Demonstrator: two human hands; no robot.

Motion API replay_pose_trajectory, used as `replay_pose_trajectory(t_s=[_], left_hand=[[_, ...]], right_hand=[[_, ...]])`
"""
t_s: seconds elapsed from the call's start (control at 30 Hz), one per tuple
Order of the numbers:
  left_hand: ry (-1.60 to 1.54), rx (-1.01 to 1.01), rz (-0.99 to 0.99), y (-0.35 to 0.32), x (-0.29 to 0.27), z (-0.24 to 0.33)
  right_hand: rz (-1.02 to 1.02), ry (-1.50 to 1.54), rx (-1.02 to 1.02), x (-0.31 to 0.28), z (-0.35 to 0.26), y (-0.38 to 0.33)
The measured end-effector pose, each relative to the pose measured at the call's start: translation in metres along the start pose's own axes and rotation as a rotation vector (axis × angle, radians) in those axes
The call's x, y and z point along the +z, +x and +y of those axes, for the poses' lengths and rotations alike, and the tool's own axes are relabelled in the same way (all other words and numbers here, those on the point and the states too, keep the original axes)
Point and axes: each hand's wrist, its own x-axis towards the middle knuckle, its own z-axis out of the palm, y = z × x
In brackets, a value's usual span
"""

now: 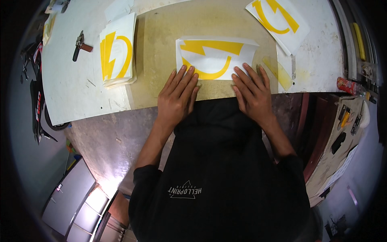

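A white sheet with a yellow lightning-bolt and curved-stroke design (213,58) lies on a brownish cutting mat (161,32) at the table's near edge. My left hand (177,90) rests flat with its fingertips on the sheet's lower left corner. At the lower right corner, my right hand (254,88) presses its fingertips down, fingers stretched out. Both hands are open and hold nothing. To the left is a stack of similar yellow-and-white sheets (117,52). Another such sheet (278,20) lies tilted at the far right, over the mat's edge.
On the table's left part lies a small tool with dark and brown handles (82,46). A yellowish translucent strip (278,72) lies right of my right hand. A red can-like object (347,86) sits at the right edge. Below right stands a shelf unit holding small tools (344,119).
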Motion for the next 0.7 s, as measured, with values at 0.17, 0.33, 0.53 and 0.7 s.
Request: replay_pose_trajectory(t_s=[0.17,0.33,0.53,0.7], left_hand=[[0.003,-0.011,0.003,-0.001,0.001,0.001],[0.003,-0.02,0.009,0.0,0.002,0.002],[0.031,-0.031,0.061,0.004,0.003,0.005],[0.083,-0.094,0.191,0.018,0.017,0.015]], right_hand=[[0.004,0.004,0.018,0.001,0.0,-0.001],[0.006,0.008,0.028,0.0,-0.001,-0.001],[0.044,-0.016,0.037,0.001,-0.005,0.002],[0.162,-0.002,0.062,0.014,-0.009,0.009]])
